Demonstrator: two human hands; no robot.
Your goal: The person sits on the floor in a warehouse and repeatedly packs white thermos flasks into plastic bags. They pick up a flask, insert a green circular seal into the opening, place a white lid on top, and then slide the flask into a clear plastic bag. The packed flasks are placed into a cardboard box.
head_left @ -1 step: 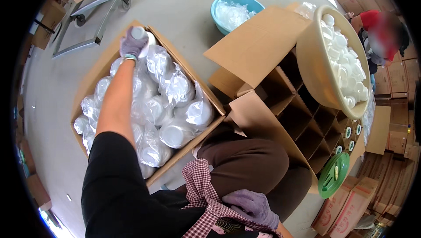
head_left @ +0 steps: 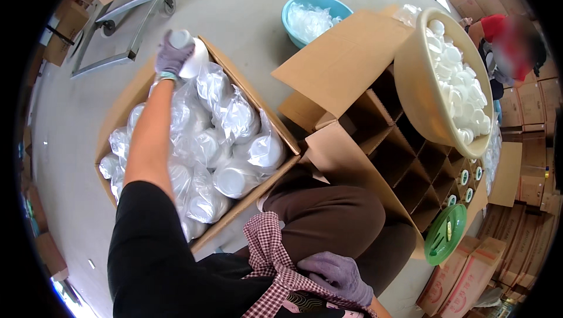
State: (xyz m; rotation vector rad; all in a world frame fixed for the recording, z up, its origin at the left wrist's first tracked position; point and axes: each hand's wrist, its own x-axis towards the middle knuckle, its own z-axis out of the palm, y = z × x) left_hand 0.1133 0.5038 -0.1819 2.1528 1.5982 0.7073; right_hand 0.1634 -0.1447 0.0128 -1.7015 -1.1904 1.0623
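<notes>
Left grip (head_left: 173, 57) holds white cylinder (head_left: 181, 38) (round end up), roughly upright.

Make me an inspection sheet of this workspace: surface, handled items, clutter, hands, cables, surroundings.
Surface: grey floor, partly covered.
Handled items: open carton of plastic-wrapped containers; divided carton with a beige tub of white pieces and a green dish at its edges.
Clutter: blue basin of clear plastic; white scrap on the floor.
Hands: left hand, gloved, fingers around a white rounded item; right hand, gloved, on the lap.
Cables: nothing seen.
Surroundings: wheeled metal frame, stacked cartons, a person in red.
</notes>
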